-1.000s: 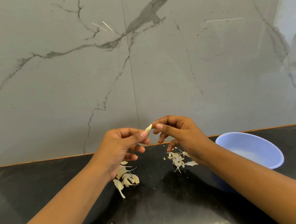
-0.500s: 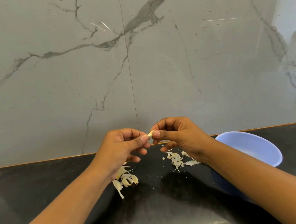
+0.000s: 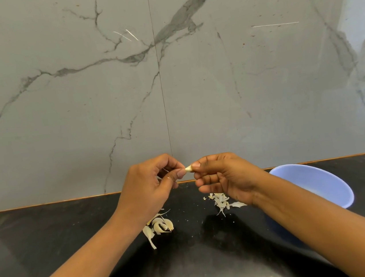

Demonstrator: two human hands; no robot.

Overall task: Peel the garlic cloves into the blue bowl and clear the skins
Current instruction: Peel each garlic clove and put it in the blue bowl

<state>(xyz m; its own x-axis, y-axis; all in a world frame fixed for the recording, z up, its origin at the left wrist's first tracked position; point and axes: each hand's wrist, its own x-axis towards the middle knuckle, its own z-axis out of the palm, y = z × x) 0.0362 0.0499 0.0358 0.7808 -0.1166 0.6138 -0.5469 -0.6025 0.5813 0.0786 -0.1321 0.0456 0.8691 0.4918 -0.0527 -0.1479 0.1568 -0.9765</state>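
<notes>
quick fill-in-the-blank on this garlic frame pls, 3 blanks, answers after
The left hand and right hand pinch ____ garlic clove between their fingers.
The bowl is ____ in colour.
The skins lie on the ____ counter.
Missing words: one; blue; black.

Kitchen: black stone counter [image 3: 50, 237], marble-veined backsplash [image 3: 216, 87], garlic skins [image 3: 220, 200], blue bowl [image 3: 318, 188]

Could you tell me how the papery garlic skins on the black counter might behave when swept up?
The pale, ragged garlic skins look thin and curled, so probably light and floppy. Scattered flecks on the black counter suggest they crumble and scatter easily.
</notes>
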